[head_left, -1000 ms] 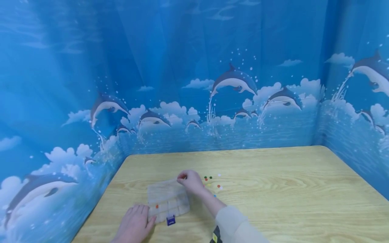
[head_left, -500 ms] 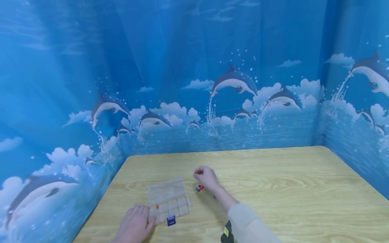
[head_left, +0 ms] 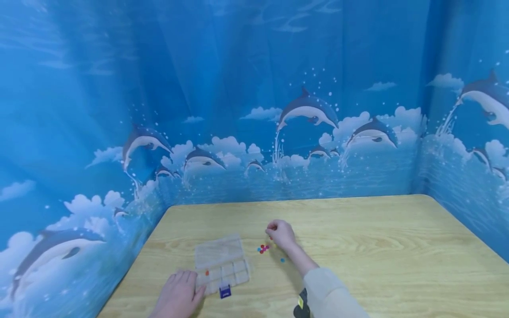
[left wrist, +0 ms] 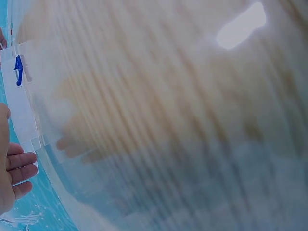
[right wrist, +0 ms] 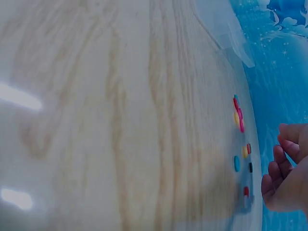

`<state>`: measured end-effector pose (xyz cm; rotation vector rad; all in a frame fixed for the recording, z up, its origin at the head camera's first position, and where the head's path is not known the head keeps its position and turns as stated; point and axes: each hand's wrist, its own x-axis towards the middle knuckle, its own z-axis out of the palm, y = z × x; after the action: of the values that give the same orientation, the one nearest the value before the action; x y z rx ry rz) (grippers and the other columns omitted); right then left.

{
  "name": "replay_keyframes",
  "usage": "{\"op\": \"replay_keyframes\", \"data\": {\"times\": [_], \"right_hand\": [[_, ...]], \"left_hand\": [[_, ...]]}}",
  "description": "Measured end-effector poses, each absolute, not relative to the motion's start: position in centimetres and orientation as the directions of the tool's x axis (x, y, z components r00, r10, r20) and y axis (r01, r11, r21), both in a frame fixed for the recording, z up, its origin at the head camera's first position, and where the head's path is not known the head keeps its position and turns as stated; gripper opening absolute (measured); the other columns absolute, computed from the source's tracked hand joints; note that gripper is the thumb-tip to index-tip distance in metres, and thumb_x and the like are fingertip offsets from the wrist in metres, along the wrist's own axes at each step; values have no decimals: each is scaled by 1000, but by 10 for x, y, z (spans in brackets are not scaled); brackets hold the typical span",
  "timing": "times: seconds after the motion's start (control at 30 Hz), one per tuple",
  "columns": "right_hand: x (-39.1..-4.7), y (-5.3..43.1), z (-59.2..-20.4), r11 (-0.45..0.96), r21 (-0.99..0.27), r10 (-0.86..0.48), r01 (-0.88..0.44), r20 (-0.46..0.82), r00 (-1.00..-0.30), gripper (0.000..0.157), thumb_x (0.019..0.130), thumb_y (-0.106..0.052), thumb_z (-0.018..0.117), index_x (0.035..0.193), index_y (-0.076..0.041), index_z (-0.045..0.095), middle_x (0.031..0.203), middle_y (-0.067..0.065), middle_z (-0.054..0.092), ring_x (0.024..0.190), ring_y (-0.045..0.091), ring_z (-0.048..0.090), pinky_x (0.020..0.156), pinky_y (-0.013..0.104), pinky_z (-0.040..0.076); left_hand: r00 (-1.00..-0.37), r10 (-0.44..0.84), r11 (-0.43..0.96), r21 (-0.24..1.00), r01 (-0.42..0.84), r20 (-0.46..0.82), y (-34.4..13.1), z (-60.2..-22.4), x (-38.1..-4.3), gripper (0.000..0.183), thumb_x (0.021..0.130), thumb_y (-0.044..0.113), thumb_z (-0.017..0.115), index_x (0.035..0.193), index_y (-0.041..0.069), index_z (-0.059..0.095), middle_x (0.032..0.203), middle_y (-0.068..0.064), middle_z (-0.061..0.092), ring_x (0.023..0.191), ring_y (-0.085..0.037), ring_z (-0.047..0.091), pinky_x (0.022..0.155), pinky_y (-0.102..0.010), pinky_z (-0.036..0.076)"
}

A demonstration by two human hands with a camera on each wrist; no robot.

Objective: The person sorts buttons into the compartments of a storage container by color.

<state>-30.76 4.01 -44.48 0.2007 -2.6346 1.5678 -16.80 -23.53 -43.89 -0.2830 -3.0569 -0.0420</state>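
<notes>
A clear plastic compartment box (head_left: 216,276) lies with its lid (head_left: 218,250) folded back, a small orange piece (head_left: 207,273) in one compartment. My left hand (head_left: 177,291) rests at the box's left end, fingers fairly straight and thumb along the front edge; in the left wrist view its fingers (left wrist: 21,169) sit beside the box corner. My right hand (head_left: 280,234) is over small coloured round pieces (head_left: 263,249), fingers bent and thumb close to the index finger. The right wrist view shows nothing between its fingers (right wrist: 284,161).
A blue piece (head_left: 282,260) lies apart, close to the right forearm. A dark blue tag (head_left: 225,291) is at the box's front edge. The wood-grain table (head_left: 377,256) ends at a blue dolphin-print curtain (head_left: 254,110) behind and at both sides.
My right hand has moved right from the lid's far corner to above the coloured pieces, uncovering a cluster of them. My left hand has stayed at the box.
</notes>
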Motion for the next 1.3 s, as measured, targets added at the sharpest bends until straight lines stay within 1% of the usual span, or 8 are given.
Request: {"op": "replay_keyframes", "data": {"times": [0.2,0.37,0.47,0.57,0.83,1.1,1.3], "right_hand": [[-309,47,-450,556,-821,-32,-128,132,-991,10,82,-7,66,89,0,64,79,5,62,69,16,57,65,31,50],[-309,48,-457,637,-762,-17,-118,140,-990,10,78,-10,71,82,-4,64,74,2,60,67,16,54,64,32,48],[-308,46,-460,659,-742,-43,-126,129,-991,9,78,-12,71,79,-6,64,70,1,59,63,14,53,61,30,47],[-308,42,-461,682,-717,-67,-142,132,-989,9,79,-12,71,78,-7,64,69,0,58,61,14,52,60,30,46],[-308,42,-459,743,-650,-63,-159,169,-984,8,77,-11,72,77,-7,65,72,1,59,65,16,54,62,32,47],[-309,46,-458,775,-610,-88,-168,159,-983,7,77,-11,71,77,-7,65,75,2,59,69,18,53,64,34,47],[-310,47,-458,792,-589,-94,-161,144,-985,8,78,-12,71,75,-8,64,75,2,58,70,18,52,66,35,46]], "left_hand": [[-979,186,982,30,189,81,-234,-438,-168,31,87,35,59,93,4,58,86,-5,56,87,-25,54,77,-44,42],[-974,200,979,26,204,109,-235,-441,-167,31,87,36,60,90,5,57,85,-5,56,87,-25,54,78,-44,42],[-971,199,979,11,203,135,-238,-444,-165,30,86,36,61,87,6,56,82,-3,55,85,-24,54,77,-43,43],[-973,187,982,-1,188,135,-240,-443,-162,31,86,37,61,87,7,56,81,-2,54,84,-23,54,76,-43,43],[-981,170,985,-16,170,97,-237,-439,-163,32,87,39,59,87,7,56,79,-1,52,80,-21,53,74,-42,43],[-982,170,986,-17,169,84,-235,-439,-167,30,86,37,60,88,7,57,78,-1,51,80,-20,53,74,-41,43],[-982,171,985,-13,171,80,-233,-439,-169,32,87,39,59,88,7,56,78,-1,51,79,-20,52,74,-42,43]]}}
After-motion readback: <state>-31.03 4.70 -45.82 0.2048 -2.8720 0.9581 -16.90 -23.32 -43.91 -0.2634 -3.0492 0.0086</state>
